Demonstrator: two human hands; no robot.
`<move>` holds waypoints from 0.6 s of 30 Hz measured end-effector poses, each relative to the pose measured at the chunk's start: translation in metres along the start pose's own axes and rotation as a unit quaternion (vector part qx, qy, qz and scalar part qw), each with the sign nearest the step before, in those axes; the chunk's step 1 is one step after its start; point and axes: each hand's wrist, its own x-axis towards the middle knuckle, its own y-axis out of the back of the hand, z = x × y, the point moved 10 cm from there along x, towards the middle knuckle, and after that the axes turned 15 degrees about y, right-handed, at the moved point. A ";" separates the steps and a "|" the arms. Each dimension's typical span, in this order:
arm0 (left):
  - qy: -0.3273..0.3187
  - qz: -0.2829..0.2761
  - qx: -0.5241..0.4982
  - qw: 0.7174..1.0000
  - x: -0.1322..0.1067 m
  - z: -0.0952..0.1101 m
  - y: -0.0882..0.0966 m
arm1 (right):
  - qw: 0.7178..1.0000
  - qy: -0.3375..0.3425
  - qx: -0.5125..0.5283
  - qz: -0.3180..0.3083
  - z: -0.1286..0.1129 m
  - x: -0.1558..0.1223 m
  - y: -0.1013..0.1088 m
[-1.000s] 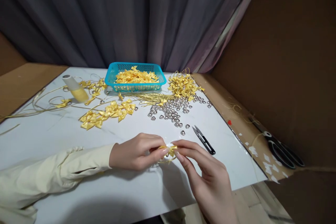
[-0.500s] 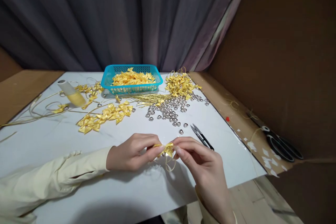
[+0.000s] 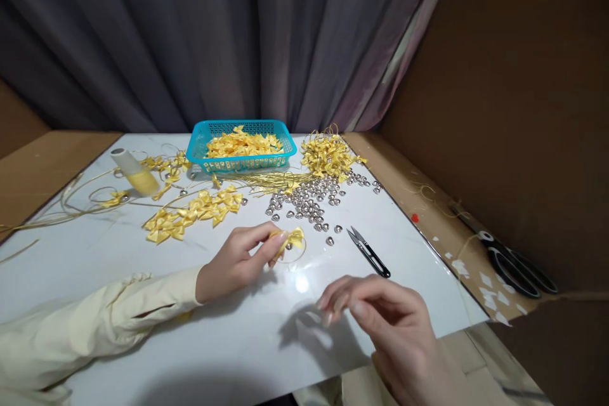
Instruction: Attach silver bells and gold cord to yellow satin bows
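Curtain: hangs across the far side, behind the table.
Table: white, glossy; carries nearly all the stock I see.
Right hand: near right, above the tabletop; fingers half curled, thumb parted from the fingertips; nothing visible in its grasp, though the inner palm is hidden from me.
Left hand: thumb and fingers pinched together on one end of a bow; the other fingers fold beneath.
Blue basket: far middle, heaped with yellow bows.
Corded pile: yellow bows with loops, just right of the basket.
Large scissors: right, off the white surface.
Thread cone: far left, tilted.
Black snips: just beyond the right hand, blades pointing far left; beside, not across, the line from that hand to the bow.
Silver beads: scattered beyond the held bow.
Held bow: at the left fingertips, long axis roughly left to right; far left of the right hand, apart from it. The left hand is nearer.
Cord loop: thin, hangs at the bow's near right.
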 end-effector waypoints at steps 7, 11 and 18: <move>-0.017 0.055 0.022 0.998 -0.001 -0.003 0.006 | 0.993 -0.083 0.080 -0.027 0.024 -0.012 -0.024; 0.000 0.053 0.022 0.998 0.001 -0.008 0.007 | 0.996 -0.079 0.046 -0.020 0.029 -0.012 -0.021; 0.089 -0.042 -0.079 0.992 0.005 -0.017 -0.005 | 0.981 0.018 -0.195 0.009 0.006 0.004 -0.006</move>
